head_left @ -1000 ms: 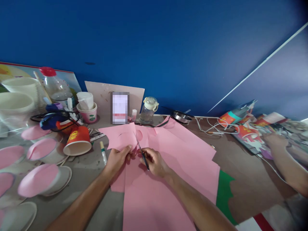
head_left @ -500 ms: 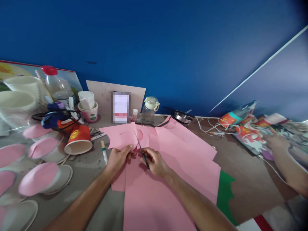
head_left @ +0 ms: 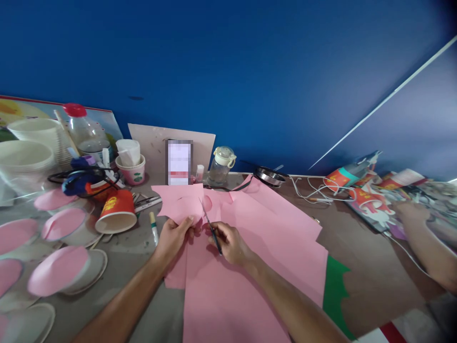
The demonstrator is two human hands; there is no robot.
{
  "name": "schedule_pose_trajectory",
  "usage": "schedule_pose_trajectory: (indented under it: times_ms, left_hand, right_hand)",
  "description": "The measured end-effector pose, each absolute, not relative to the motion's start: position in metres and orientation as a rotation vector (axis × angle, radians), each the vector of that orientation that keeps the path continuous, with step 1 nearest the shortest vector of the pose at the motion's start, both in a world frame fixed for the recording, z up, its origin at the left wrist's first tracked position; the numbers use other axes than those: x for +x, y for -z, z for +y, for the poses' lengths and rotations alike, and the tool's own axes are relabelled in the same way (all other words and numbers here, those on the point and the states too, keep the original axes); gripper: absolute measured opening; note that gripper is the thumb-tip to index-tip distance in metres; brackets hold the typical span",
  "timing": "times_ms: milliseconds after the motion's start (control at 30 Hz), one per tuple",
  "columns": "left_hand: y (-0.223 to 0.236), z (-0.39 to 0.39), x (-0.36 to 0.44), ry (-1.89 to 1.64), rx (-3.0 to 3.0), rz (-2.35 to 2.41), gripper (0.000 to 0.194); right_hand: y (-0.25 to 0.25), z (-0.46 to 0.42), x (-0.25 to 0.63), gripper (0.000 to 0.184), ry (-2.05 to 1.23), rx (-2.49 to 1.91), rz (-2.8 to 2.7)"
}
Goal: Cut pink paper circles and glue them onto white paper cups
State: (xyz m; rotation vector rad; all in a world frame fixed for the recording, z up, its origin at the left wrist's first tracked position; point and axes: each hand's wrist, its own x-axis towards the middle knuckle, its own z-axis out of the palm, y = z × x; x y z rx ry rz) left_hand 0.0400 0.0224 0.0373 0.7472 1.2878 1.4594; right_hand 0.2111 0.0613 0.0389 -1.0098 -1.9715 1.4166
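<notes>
A pink paper piece (head_left: 180, 202) with scalloped left edge and a curved pencil-like line is pinched at its lower edge by my left hand (head_left: 178, 233). The fingers of my right hand (head_left: 229, 242) are closed round the dark handles of a pair of scissors (head_left: 209, 221). Its slim blades point up and away, right beside the paper's right edge; whether they touch it I cannot tell. Beneath both hands spread large pink sheets (head_left: 243, 286), with smaller cut pink pieces near the blades.
On the left stand several cups topped with pink paper (head_left: 59, 269), a tipped red cup (head_left: 117, 212) and a marker (head_left: 153, 228). At the back are a phone (head_left: 179, 162) and a lidded jar (head_left: 222, 166). Another person's hand (head_left: 412, 212) is at far right, near white cables (head_left: 307, 190).
The pink piece in my left hand has turned slightly and its left corner has shifted right. My right hand keeps hold of the scissors in nearly the same place.
</notes>
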Motion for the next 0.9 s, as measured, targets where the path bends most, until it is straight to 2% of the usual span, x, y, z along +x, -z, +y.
schedule_pose_trajectory:
  times_ms: [900]
  left_hand:
    - [-0.0342, 0.0251, 0.0393, -1.558, 0.664, 1.279, 0.030]
  right_hand:
    - [-0.0413, 0.0585, 0.2079, 0.023, -1.435, -1.002, -1.938]
